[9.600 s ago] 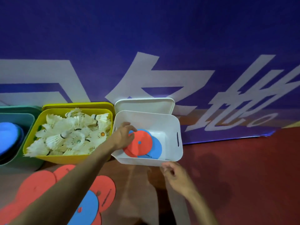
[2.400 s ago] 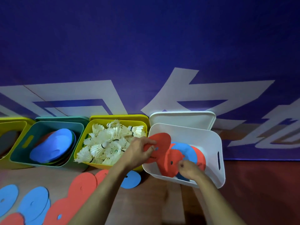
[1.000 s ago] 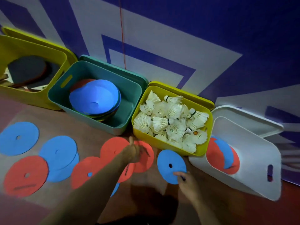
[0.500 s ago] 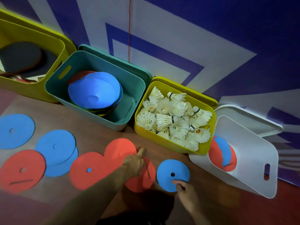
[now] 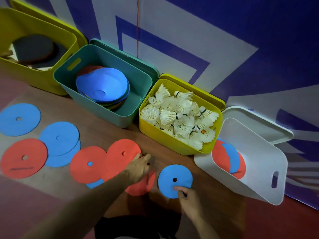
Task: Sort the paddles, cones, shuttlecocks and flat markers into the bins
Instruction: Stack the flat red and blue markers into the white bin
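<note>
Flat round markers lie on the floor: blue ones [image 5: 19, 119] [image 5: 58, 138] and red ones [image 5: 24, 157] [image 5: 88, 163]. My left hand [image 5: 138, 167] reaches over a low red marker [image 5: 139, 187], its fingertips touching the right edge of another red marker [image 5: 120, 152]. My right hand [image 5: 188, 199] pinches the near edge of a blue marker [image 5: 174, 178] lying flat. The white bin [image 5: 259, 161], tipped toward me, holds red and blue markers [image 5: 227, 159].
Along the blue-and-white wall stand a yellow bin [image 5: 34, 75] with dark paddles [image 5: 32, 47], a teal bin [image 5: 120, 118] with stacked cones [image 5: 103, 85], and a yellow bin [image 5: 164, 140] full of shuttlecocks [image 5: 179, 116]. A white lid [image 5: 269, 125] sits behind the white bin.
Both hands left the white bin and came down to the floor markers. In the last half second the left fingertips slid forward to the red marker's edge; the right hand stays on the blue marker.
</note>
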